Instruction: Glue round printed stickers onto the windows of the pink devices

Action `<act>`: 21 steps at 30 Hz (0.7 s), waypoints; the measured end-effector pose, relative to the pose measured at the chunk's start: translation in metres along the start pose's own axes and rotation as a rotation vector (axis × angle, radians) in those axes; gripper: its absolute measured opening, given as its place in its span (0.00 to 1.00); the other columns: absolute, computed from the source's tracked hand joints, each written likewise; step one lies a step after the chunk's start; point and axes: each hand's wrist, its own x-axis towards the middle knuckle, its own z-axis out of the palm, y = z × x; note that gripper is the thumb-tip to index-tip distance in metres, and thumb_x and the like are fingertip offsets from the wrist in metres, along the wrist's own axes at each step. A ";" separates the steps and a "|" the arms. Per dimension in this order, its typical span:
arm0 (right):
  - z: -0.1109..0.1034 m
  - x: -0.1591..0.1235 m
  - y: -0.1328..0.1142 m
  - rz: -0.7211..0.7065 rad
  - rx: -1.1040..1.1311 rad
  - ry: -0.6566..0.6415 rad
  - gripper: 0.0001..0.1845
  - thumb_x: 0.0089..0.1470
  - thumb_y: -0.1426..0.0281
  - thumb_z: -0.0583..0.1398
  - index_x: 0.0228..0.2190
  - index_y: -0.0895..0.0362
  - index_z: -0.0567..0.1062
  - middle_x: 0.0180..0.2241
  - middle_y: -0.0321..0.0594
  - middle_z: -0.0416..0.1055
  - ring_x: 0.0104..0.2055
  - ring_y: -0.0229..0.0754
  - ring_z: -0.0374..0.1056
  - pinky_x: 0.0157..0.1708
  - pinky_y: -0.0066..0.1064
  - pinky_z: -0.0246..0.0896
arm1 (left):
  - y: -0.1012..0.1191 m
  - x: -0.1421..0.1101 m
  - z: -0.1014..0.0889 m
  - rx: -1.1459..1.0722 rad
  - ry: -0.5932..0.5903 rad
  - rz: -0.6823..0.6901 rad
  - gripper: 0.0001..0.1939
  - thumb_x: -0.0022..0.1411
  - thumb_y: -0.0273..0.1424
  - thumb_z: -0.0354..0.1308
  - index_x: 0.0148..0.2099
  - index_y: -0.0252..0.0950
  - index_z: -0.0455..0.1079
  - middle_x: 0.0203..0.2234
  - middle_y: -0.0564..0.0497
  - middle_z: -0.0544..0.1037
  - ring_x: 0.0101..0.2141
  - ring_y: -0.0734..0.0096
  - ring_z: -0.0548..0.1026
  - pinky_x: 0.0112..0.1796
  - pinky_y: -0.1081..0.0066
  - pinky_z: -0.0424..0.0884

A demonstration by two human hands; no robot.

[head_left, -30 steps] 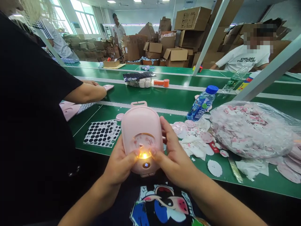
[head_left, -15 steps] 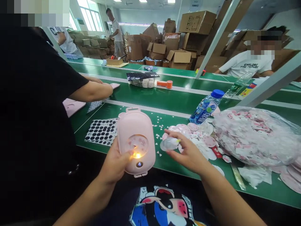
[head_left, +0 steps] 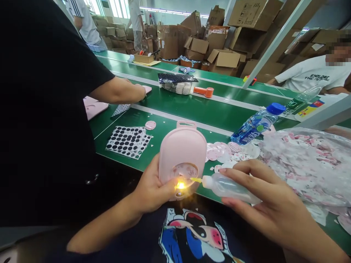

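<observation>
My left hand (head_left: 155,190) grips a pink plastic case (head_left: 182,146) from below, upright and tilted slightly. Its round dial (head_left: 183,171) faces me, and a bright yellow light (head_left: 181,185) glows at the dial's lower edge beside my thumb. My right hand (head_left: 260,197) holds a clear squeeze bottle (head_left: 230,188) on its side. The bottle's thin yellow nozzle (head_left: 195,179) points left, with its tip at the dial's edge. I cannot tell whether the tip touches the case.
A co-worker's black-sleeved arm (head_left: 117,91) reaches across the green workbench (head_left: 175,117) at left. On the bench are a black-dot sticker sheet (head_left: 127,140), pink paper discs (head_left: 219,150), a water bottle (head_left: 256,124) and a bulging plastic bag (head_left: 309,164). Cardboard boxes (head_left: 219,47) are stacked behind.
My right hand has brought the bottle from over the pink discs to the dial, nozzle first. My left hand has moved the case right, and the view has turned right.
</observation>
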 end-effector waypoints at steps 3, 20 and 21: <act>-0.002 0.000 0.000 -0.005 -0.014 0.016 0.18 0.60 0.67 0.60 0.52 0.52 0.69 0.41 0.43 0.65 0.42 0.42 0.64 0.35 0.32 0.68 | 0.000 -0.001 -0.001 0.011 -0.040 0.022 0.25 0.49 0.26 0.71 0.50 0.45 0.73 0.39 0.49 0.82 0.37 0.63 0.80 0.36 0.70 0.79; -0.011 0.006 -0.008 -0.060 -0.077 0.013 0.15 0.61 0.66 0.59 0.49 0.53 0.72 0.37 0.43 0.67 0.38 0.42 0.66 0.31 0.30 0.67 | 0.000 -0.005 0.001 0.062 -0.060 0.055 0.29 0.51 0.26 0.68 0.56 0.40 0.69 0.46 0.43 0.80 0.44 0.51 0.80 0.42 0.61 0.79; -0.011 0.006 -0.008 -0.060 -0.080 0.006 0.15 0.61 0.66 0.59 0.49 0.52 0.72 0.38 0.43 0.67 0.38 0.42 0.66 0.31 0.30 0.67 | 0.000 -0.005 0.000 0.070 -0.064 0.047 0.30 0.51 0.27 0.68 0.56 0.39 0.68 0.47 0.42 0.80 0.45 0.50 0.79 0.43 0.60 0.79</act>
